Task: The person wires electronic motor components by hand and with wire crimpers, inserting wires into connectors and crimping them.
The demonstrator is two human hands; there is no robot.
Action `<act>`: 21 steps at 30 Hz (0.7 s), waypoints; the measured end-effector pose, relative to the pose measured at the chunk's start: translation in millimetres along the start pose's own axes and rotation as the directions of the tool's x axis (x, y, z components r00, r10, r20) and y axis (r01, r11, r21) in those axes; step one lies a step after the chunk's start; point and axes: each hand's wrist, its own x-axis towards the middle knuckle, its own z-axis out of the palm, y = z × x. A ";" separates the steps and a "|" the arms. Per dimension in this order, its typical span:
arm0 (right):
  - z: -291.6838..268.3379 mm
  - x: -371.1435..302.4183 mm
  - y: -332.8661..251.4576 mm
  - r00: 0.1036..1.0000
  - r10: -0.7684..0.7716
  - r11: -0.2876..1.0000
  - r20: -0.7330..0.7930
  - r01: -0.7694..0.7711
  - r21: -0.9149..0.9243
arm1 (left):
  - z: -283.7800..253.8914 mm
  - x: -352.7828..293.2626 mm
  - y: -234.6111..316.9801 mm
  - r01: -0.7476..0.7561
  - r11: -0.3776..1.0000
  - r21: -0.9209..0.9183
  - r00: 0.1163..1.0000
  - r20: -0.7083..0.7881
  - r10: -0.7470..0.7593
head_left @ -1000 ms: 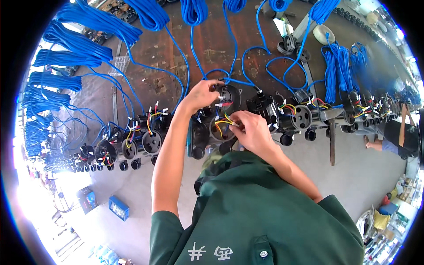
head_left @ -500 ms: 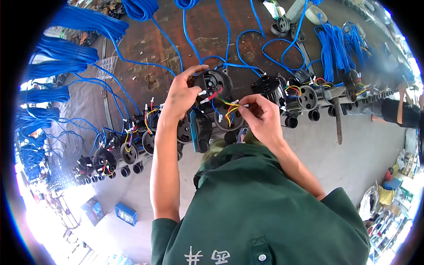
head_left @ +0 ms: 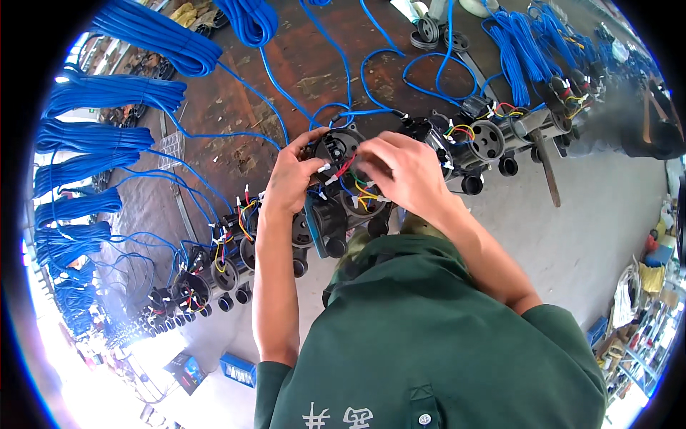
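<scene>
My left hand is closed on the left edge of a round black housing, thumb at its front and fingers over its top. Red wires with white connectors hang from this housing. My right hand is at the housing's right side, its fingers bent and blurred, so what they hold cannot be made out. Below lie yellow wires with white tips, over the open end of a black pump-like cylinder. A blue flat piece stands upright beneath my left hand.
A row of similar black cylinders with coloured wires, such as one at right, runs along the bench edge. A hammer rests across them. Blue cable bundles lie on the brown bench top. Another person is at far right.
My right hand has left the yellow wire's white connector and moved left and up to the housing. My left hand keeps its hold. The whole view has shifted slightly.
</scene>
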 end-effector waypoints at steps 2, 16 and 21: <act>4.8 10.9 0.8 0.986 -0.166 0.986 0.012 0.166 -0.021 | -2.9 2.6 -2.0 0.018 0.999 0.044 1.000 0.015 -0.019; 16.2 20.1 -2.6 0.985 0.063 0.952 0.163 -0.108 0.286 | 9.9 -12.6 -9.9 0.043 0.977 0.208 0.998 0.028 -0.050; 8.9 16.6 -0.4 0.889 0.317 0.857 0.331 -0.418 0.301 | 27.7 -29.3 -21.3 -0.142 0.951 0.276 0.978 -0.108 0.177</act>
